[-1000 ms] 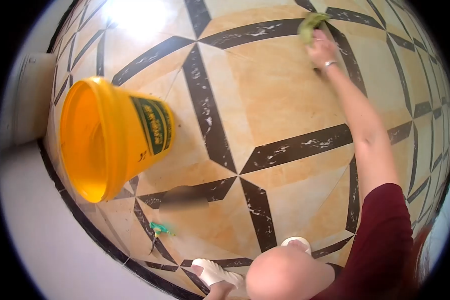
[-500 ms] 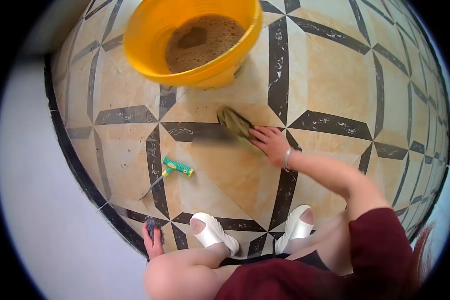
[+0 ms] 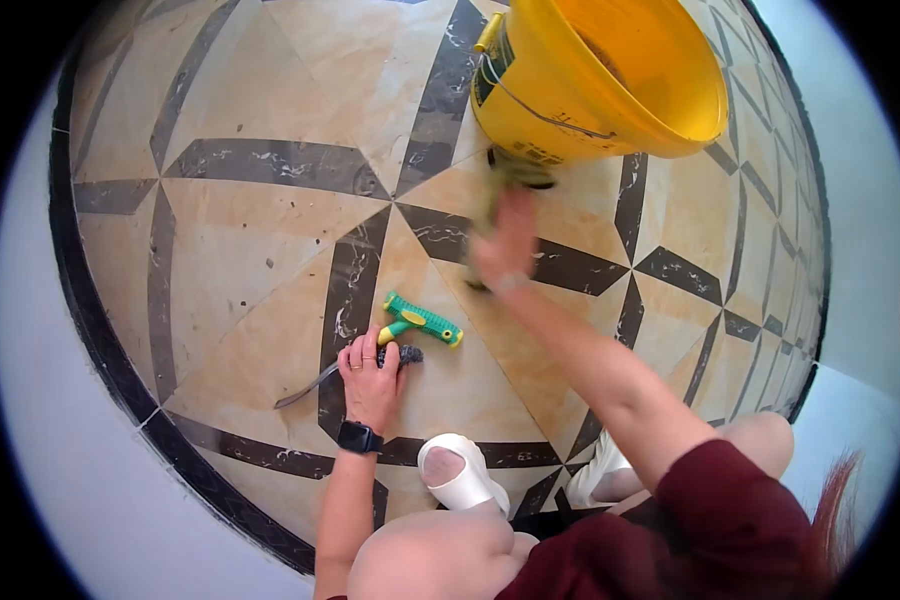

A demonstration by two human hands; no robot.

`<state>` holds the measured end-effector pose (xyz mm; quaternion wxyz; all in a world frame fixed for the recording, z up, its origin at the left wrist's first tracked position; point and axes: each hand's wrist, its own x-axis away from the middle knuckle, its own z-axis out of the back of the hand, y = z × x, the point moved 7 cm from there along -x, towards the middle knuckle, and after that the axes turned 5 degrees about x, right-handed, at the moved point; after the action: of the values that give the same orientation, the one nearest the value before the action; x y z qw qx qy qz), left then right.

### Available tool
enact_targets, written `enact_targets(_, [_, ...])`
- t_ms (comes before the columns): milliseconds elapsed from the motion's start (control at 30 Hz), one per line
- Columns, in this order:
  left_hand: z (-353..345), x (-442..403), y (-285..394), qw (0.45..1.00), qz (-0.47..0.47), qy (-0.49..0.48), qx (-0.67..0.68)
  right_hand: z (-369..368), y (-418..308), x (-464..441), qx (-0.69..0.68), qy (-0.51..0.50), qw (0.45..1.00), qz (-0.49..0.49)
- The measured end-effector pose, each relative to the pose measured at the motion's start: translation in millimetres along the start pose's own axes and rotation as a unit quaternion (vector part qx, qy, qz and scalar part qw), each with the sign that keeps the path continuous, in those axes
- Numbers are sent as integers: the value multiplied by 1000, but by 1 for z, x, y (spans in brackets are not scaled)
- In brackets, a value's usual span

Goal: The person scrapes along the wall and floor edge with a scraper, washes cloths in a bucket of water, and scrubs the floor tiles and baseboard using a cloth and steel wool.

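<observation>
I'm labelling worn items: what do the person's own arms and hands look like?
The left hand wears a thin ring; a black square-faced watch sits on that wrist. The right hand is blurred, apparently with a pale band at its wrist. A maroon sleeve ends above the right elbow.

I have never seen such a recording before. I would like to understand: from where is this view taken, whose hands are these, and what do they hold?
There is no machine. A person wears one camera on the head, looking forward and down, so you see their own bare hands over a patterned tile floor.

The right hand, blurred, is on an olive-green cloth near a yellow plastic bucket; gripping or only pressing is unclear. The left hand is at a dark grey, fuzzy pad; its grip is also unclear. Beside it lies a tool with a green-and-yellow T-shaped handle.
</observation>
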<state>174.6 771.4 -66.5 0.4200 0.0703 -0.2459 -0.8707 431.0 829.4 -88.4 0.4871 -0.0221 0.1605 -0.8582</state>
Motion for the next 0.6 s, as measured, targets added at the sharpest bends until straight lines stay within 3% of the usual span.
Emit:
enact_targets(33, [3, -1, 0, 999, -2, 49, -5, -13, -42, -35, -121, -144, 981, -37])
enact_targets(67, [2, -5, -1, 999, 10, 50, 15, -32, -83, -53, -77, 60, 991, 95])
enact_targets(133, [7, -10, -4, 996, 38, 56, 50, -41, -153, -102, -188, -20, 967, 168])
enact_targets(233, [8, -14, -9, 994, 55, 70, 68, -11, -167, -111, -126, -68, 975, 168])
enact_targets(267, [7, -11, -10, 993, 64, 66, 73, 12, -147, -93, -200, 65, 946, 247])
enact_targets(300, [17, -12, -10, 992, 68, 84, 68, 38, -120, -71, -182, 16, 960, 213])
enact_targets(367, [37, 2, -14, 981, 100, 141, 88, 65, -42, -7, -308, -113, 944, 44])
enact_targets(400, [46, 8, -14, 974, 116, 167, 97, 74, -3, 36, -243, -131, 960, -47])
enact_targets(433, [58, 16, -14, 966, 136, 196, 99, 71, 27, 80, -231, -152, 960, -47])
enact_targets(500, [71, 31, -16, 952, 173, 207, 145, 57, 37, 157, -144, -223, 964, -10])
enact_targets(600, [84, 50, -29, 928, 228, 220, 194, 29, -15, 168, 118, -190, 968, 110])
